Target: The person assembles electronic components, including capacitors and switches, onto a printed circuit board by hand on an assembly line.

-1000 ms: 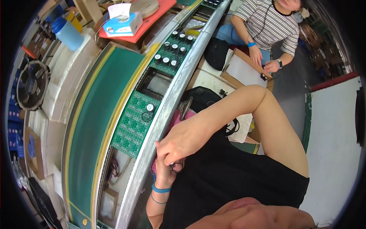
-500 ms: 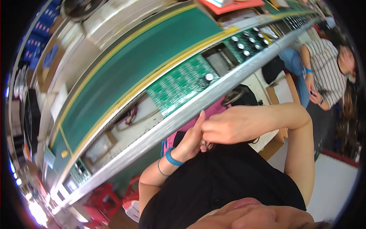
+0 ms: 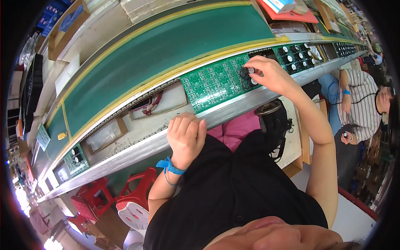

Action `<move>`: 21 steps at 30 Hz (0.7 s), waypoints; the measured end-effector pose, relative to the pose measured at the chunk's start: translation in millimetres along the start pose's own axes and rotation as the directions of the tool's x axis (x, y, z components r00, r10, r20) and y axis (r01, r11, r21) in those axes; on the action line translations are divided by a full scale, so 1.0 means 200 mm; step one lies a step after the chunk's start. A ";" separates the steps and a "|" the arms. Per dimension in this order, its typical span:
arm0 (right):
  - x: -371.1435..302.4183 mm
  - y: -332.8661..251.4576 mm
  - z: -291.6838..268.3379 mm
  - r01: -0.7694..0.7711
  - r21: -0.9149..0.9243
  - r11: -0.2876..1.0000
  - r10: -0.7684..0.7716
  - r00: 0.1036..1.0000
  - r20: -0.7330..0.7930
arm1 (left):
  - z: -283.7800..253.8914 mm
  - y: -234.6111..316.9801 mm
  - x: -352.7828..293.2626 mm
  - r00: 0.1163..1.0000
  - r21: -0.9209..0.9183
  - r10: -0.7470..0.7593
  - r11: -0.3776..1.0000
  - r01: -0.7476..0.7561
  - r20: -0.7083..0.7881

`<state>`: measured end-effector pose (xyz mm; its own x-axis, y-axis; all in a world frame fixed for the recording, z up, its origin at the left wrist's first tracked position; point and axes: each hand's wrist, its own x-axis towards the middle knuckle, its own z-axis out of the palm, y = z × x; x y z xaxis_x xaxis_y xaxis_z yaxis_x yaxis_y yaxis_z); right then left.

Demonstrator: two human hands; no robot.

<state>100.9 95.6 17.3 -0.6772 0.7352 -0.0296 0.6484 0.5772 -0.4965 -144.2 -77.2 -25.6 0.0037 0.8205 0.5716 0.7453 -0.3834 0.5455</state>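
A green circuit board (image 3: 214,81) lies along the metal rail in front of me, covered with small solder-side or printed marks. At its right end stand black capacitors (image 3: 246,85), partly hidden. My right hand (image 3: 271,75) reaches over that end, with thumb and fingertips pinched round a dark cylindrical capacitor (image 3: 251,71) with a greyish top. Whether it touches the board I cannot tell. My left hand (image 3: 185,137) is at the near edge of the rail, left of the board, its fingers curled and their inside hidden. A blue band (image 3: 171,166) circles the left wrist.
Beyond the rail (image 3: 137,146) runs a green belt (image 3: 166,41) with yellow edges. Another board with several capacitors (image 3: 296,56) lies to the right, a smaller one (image 3: 76,158) far left. Red stools (image 3: 135,187) stand at lower left. A person in a striped shirt (image 3: 360,100) sits at right.
My hands were together near my chest and have come apart. The right hand has gone forward to the board's right end; the left has moved left to the rail.
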 end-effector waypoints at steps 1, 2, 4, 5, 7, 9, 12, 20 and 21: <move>0.00 0.00 0.00 0.000 0.001 1.000 0.000 1.000 0.003 | 0.01 -0.02 -0.02 0.999 0.021 -0.002 1.000 0.001 0.036; 0.00 -0.01 0.00 0.005 -0.005 1.000 -0.005 1.000 0.005 | 0.01 -0.02 -0.01 0.999 0.021 -0.005 1.000 0.004 0.037; 0.00 -0.01 0.00 0.006 -0.008 1.000 -0.006 1.000 0.010 | 0.03 -0.02 -0.01 0.999 0.084 0.036 0.996 -0.039 0.035; 0.00 -0.01 0.00 0.000 -0.039 0.999 0.000 1.000 0.000 | 0.04 -0.01 0.00 0.999 0.083 0.034 0.996 -0.037 0.037; 0.00 -0.01 0.00 -0.004 -0.066 0.998 0.003 1.000 -0.007 | 0.05 0.00 0.00 0.996 0.147 0.019 0.989 -0.031 0.082; 0.01 0.00 -0.01 0.021 -0.072 0.997 -0.018 0.999 0.041 | 0.05 0.00 0.00 0.996 0.152 0.018 0.988 -0.031 0.088; 0.02 -0.02 -0.04 0.043 -0.065 0.997 -0.038 0.997 0.072 | 0.05 -0.01 0.00 0.996 0.147 0.019 0.989 -0.032 0.089; 0.03 0.00 -0.03 0.105 -0.156 0.982 -0.094 0.993 0.077 | 0.05 -0.01 0.00 0.997 0.148 0.023 0.988 -0.035 0.078; 0.03 0.00 -0.02 0.117 -0.192 0.974 -0.100 0.990 0.099 | 0.05 -0.01 0.00 0.996 0.143 0.023 0.989 -0.034 0.081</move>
<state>98.8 102.2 20.9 -0.7696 0.6351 -0.0656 0.6189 0.7169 -0.3208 -139.0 -71.6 -33.1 0.0747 0.8430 0.5327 0.8324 -0.3469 0.4321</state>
